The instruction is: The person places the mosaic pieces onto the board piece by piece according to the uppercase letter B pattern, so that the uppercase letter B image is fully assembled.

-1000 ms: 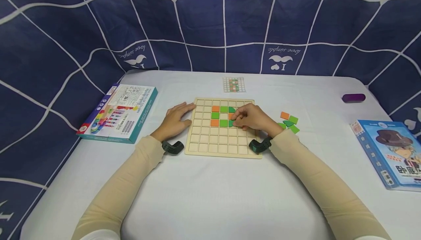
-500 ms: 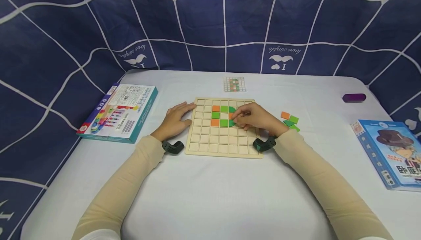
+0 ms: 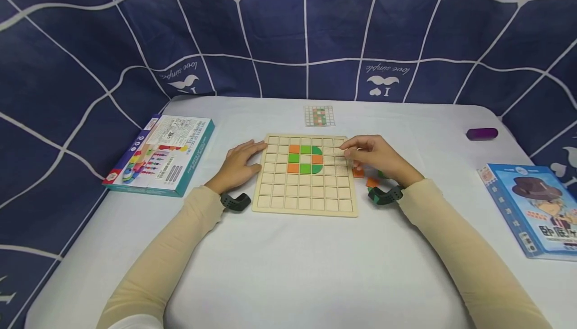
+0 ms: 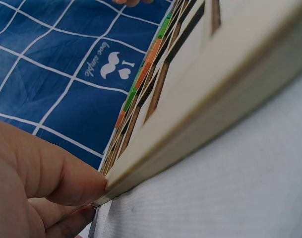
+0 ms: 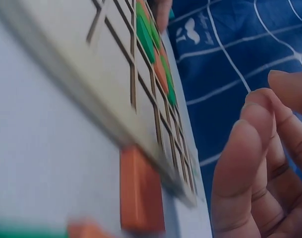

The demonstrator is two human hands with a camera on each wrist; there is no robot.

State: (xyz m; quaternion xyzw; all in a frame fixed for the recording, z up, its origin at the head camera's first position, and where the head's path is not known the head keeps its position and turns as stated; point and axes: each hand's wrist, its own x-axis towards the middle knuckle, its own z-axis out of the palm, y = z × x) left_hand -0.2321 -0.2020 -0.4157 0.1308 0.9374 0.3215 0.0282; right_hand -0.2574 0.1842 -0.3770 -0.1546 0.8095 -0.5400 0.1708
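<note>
A wooden grid board [image 3: 304, 204] lies flat on the white table. Orange and green tiles [image 3: 305, 148] fill a ring of its squares around one bare square. Two dark green rounded pieces [image 3: 317, 169] sit in the ring's right column. My left hand [image 3: 239, 167] rests at the board's left edge, thumb touching the rim [image 4: 141, 168] in the left wrist view. Above the board's right edge hovers my right hand [image 3: 374, 156], fingers loosely bent with nothing visible between them. Loose tiles [image 3: 372, 182] lie beneath it, partly hidden; an orange one [image 5: 140, 193] is near the board.
Behind the board lies a small printed grid card [image 3: 319, 116]. A teal-edged box [image 3: 167, 153] is at the left, a blue box [image 3: 536, 209] at the right. A purple oblong object [image 3: 482, 134] lies at the far right.
My right hand has moved right, off the coloured tiles to the board's right edge, uncovering the ring's right column and covering part of the loose tiles. The left hand stays put.
</note>
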